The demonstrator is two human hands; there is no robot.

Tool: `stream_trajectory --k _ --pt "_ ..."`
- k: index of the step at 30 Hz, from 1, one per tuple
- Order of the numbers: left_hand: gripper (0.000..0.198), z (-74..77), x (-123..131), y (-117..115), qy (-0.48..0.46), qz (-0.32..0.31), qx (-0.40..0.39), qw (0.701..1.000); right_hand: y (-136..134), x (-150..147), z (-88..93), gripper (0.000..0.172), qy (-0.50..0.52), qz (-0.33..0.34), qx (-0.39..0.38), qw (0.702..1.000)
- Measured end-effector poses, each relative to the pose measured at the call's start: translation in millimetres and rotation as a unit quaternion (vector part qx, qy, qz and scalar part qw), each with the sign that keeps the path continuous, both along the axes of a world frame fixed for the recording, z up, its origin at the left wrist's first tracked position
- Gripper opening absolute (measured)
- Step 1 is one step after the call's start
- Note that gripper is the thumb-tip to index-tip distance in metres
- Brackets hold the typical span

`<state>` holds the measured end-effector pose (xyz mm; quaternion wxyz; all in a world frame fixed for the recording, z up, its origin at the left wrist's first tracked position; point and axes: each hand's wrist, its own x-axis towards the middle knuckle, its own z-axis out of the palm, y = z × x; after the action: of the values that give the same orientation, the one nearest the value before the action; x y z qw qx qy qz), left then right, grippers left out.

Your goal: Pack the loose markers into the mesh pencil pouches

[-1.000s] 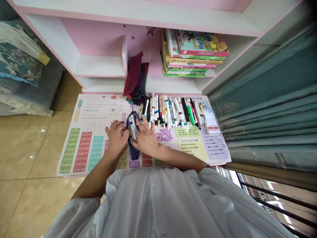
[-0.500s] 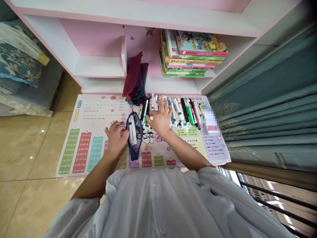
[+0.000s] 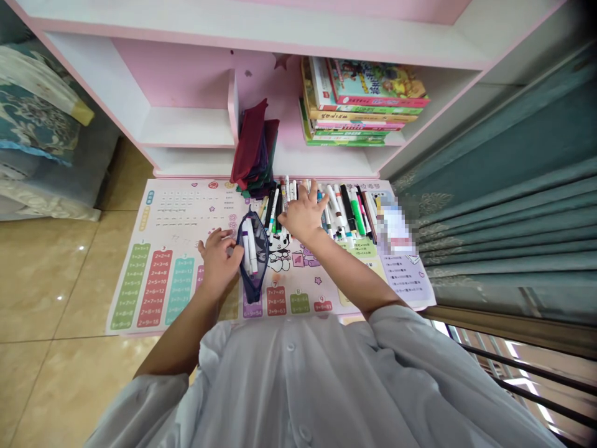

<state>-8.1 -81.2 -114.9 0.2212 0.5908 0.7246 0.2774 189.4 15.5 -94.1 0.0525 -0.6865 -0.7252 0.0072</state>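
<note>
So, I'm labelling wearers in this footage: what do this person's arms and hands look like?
The left hand and right hand show no gloves, rings or watch. The forearms are uncovered below loose, pale grey sleeves, matching the button-front shirt.

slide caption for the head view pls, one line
Left hand at the edge of an open dark pouch with markers inside, right hand spread over loose markers.
</note>
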Motion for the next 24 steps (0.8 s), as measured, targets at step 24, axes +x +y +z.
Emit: stream_trajectory --k 24 --pt "0.015 6.6 -3.5 1.1 0.028 0.009 0.009 1.0 -106.8 -31.4 4.3 0.013 0.144 0.19 -0.025 0.971"
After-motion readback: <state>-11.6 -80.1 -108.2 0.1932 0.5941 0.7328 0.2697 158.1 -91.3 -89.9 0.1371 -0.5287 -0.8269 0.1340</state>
